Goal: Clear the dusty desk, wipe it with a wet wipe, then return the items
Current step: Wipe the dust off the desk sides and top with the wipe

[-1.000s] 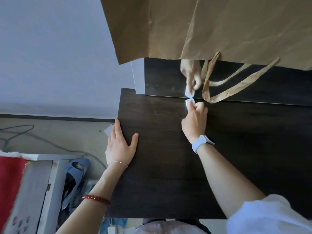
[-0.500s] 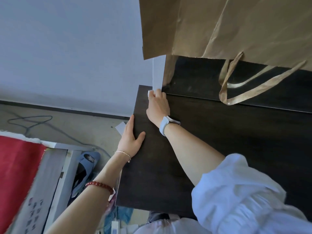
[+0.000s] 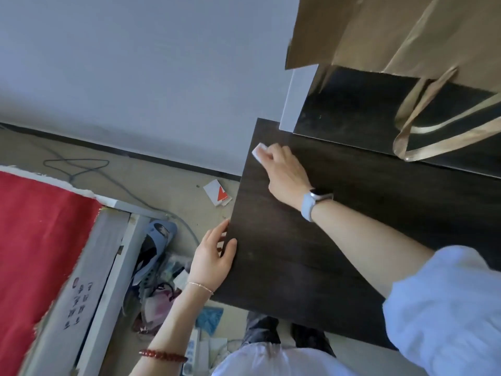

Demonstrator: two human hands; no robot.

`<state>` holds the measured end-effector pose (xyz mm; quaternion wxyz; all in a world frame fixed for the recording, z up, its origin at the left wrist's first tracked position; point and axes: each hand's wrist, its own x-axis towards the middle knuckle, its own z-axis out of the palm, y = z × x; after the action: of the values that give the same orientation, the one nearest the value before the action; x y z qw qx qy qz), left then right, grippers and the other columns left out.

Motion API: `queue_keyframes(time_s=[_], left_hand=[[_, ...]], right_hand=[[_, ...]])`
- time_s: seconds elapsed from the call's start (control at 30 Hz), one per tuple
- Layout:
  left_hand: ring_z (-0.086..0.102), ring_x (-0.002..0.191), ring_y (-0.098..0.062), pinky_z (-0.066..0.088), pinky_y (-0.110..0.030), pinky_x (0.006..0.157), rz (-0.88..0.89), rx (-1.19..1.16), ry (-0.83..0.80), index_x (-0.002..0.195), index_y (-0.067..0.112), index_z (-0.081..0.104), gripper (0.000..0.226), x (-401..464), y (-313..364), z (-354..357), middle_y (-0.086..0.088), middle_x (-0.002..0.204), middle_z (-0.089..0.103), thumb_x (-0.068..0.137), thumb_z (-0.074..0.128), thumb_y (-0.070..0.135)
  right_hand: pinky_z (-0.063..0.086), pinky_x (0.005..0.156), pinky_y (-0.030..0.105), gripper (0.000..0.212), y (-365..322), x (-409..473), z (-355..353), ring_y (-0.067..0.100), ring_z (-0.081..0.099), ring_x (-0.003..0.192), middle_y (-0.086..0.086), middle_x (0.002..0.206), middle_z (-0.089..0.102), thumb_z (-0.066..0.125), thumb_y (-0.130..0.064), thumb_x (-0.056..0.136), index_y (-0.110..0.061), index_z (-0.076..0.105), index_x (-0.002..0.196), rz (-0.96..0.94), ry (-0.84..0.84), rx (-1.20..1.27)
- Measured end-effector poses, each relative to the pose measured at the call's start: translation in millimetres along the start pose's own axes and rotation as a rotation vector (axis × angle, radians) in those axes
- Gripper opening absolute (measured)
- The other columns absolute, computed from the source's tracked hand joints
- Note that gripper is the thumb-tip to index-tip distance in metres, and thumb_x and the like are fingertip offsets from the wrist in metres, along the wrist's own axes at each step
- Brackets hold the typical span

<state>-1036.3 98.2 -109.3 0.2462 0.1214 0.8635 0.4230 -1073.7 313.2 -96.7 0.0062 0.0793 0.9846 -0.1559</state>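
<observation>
A: Where's the wipe right now?

B: The white wipe (image 3: pixel 259 153) is folded small and pressed on the dark wooden counter (image 3: pixel 311 253), close to its far left corner. The right hand (image 3: pixel 283 173) grips it, fingers curled over it, with only the wipe's left end poking out past the fingertips.

A: And the other hand?

B: The left hand (image 3: pixel 214 257) lies at the counter's left edge, fingers straight and relaxed. The thumb rests on the top surface; the fingers run along the edge. It holds nothing.

A: Anything on the wrists?

B: A watch with a pale strap (image 3: pixel 311 203) on the right wrist. A thin chain bracelet (image 3: pixel 200 286) on the left wrist, and a red bead bracelet (image 3: pixel 162 355) further up that forearm.

A: What else is on the counter?

B: A brown paper bag (image 3: pixel 393 31) stands on the raised dark shelf (image 3: pixel 352 115) at the back, and its handles (image 3: pixel 423 131) hang down in front of the shelf.

A: And the floor?

B: A white and orange card (image 3: pixel 217 192) just left of the counter, a grey cable (image 3: pixel 81 166) near the wall, a blue slipper (image 3: pixel 154 248), and a red cloth (image 3: pixel 35 240) at the far left.
</observation>
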Motion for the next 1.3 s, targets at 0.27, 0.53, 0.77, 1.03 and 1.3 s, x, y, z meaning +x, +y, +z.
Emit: queue_keyframes(time_s=[0.27,0.53,0.77,1.03,1.3], left_hand=[[0.056,0.103,-0.018,0.045,-0.032,0.091,0.020,-0.008,0.043,0.131,0.016,0.046,0.039,-5.7,-4.3,-17.6,-0.006,0.117,0.055,0.092,0.048,0.014],[0.052,0.099,-0.014,0.040,-0.027,0.084,-0.040,-0.005,0.125,0.134,0.016,0.041,0.039,-21.2,-8.4,-32.9,-0.007,0.121,0.053,0.095,0.043,0.017],[0.057,0.101,-0.020,0.044,-0.032,0.089,-0.126,-0.101,0.095,0.132,0.015,0.042,0.037,-21.7,-7.2,-20.5,-0.005,0.119,0.055,0.096,0.041,0.023],[0.040,0.125,-0.026,0.032,-0.035,0.102,-0.061,0.094,0.115,0.140,0.010,0.029,0.047,-18.5,22.0,12.5,-0.014,0.141,0.035,0.095,0.041,0.021],[0.041,0.116,-0.043,0.033,-0.054,0.093,-0.099,0.547,0.214,0.140,0.008,0.027,0.067,-20.7,36.8,64.8,-0.021,0.141,0.034,0.083,0.023,0.042]], right_hand=[[0.047,0.069,0.045,0.062,-20.6,-25.5,16.5,0.037,0.047,0.082,0.017,0.111,0.055,0.048,0.020,0.067,-0.007,0.053,0.123,-0.160,0.039,0.052],[0.045,0.058,0.034,0.060,-56.3,-158.4,38.1,0.021,0.035,0.076,0.009,0.088,0.054,0.037,0.014,0.067,-0.015,0.058,0.115,-0.603,-0.186,0.193],[0.046,0.060,0.044,0.043,-73.7,-121.4,40.2,0.032,0.046,0.074,0.014,0.090,0.055,0.042,0.004,0.079,-0.012,0.058,0.116,-0.165,-0.020,0.251],[0.051,0.064,0.039,0.057,14.8,-223.4,25.1,0.025,0.045,0.079,0.007,0.096,0.050,0.037,0.008,0.075,-0.021,0.056,0.119,0.041,0.118,0.176],[0.040,0.073,0.043,0.057,62.6,-206.8,-7.3,0.041,0.047,0.087,0.024,0.104,0.049,0.046,0.013,0.065,-0.002,0.049,0.119,0.975,0.363,0.037]])
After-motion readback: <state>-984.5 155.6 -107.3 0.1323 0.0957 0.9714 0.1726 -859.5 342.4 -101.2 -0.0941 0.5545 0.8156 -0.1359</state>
